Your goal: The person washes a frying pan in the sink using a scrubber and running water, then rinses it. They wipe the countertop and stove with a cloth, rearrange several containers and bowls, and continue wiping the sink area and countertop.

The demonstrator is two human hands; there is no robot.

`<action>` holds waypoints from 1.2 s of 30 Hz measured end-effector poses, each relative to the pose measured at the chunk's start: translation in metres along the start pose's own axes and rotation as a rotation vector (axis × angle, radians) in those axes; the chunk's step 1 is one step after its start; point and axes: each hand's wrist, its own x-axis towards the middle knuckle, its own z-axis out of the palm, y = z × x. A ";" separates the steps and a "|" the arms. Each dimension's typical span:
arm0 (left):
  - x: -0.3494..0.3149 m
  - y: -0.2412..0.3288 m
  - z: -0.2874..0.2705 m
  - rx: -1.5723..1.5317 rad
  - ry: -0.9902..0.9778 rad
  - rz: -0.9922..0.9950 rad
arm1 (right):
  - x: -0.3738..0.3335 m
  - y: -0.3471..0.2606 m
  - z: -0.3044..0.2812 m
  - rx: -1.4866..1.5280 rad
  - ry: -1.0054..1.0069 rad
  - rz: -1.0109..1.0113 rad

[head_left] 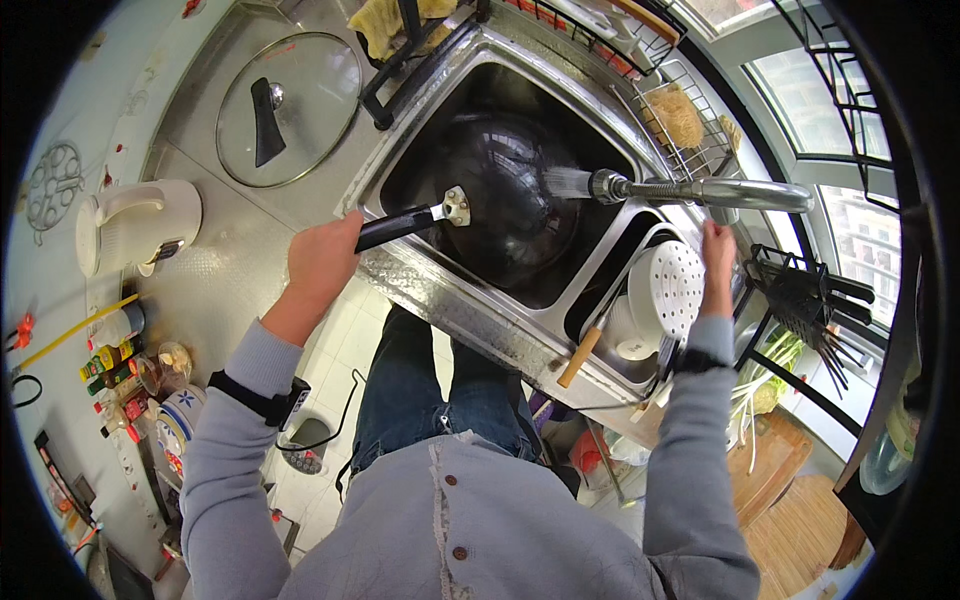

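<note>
Round black metal wok [500,245]: let's steady its black handle [395,230], left hand [325,262] gripping at eight o'clock. Right hand [716,262]: its grip we can't tell.

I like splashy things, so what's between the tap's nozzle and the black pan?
Water, spraying from the nozzle towards the black pan; the head view shows it.

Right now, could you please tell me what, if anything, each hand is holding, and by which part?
The left hand holds the pan by the end of its handle; whether the right hand holds anything cannot be told.
</note>
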 end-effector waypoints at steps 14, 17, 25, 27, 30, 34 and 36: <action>0.013 0.008 -0.024 0.030 0.010 0.077 | -0.133 -0.224 -0.061 0.915 -0.455 -0.372; 0.015 0.008 -0.023 0.039 0.053 0.100 | -0.136 -0.219 -0.059 0.962 -0.496 -0.410; 0.001 0.004 -0.011 -0.011 0.110 0.113 | -0.125 -0.225 -0.037 1.068 -0.259 -0.509; -0.005 0.003 -0.006 -0.031 0.130 0.107 | -0.119 -0.226 -0.035 1.026 -0.225 -0.514; -0.010 0.003 0.001 0.022 0.236 0.170 | -0.111 -0.225 -0.036 0.928 -0.162 -0.559; -0.010 0.002 0.005 0.010 0.244 0.151 | -0.105 -0.219 -0.045 0.665 0.029 -0.673; -0.011 0.000 0.007 -0.017 0.234 0.133 | -0.104 -0.214 -0.051 0.511 0.138 -0.722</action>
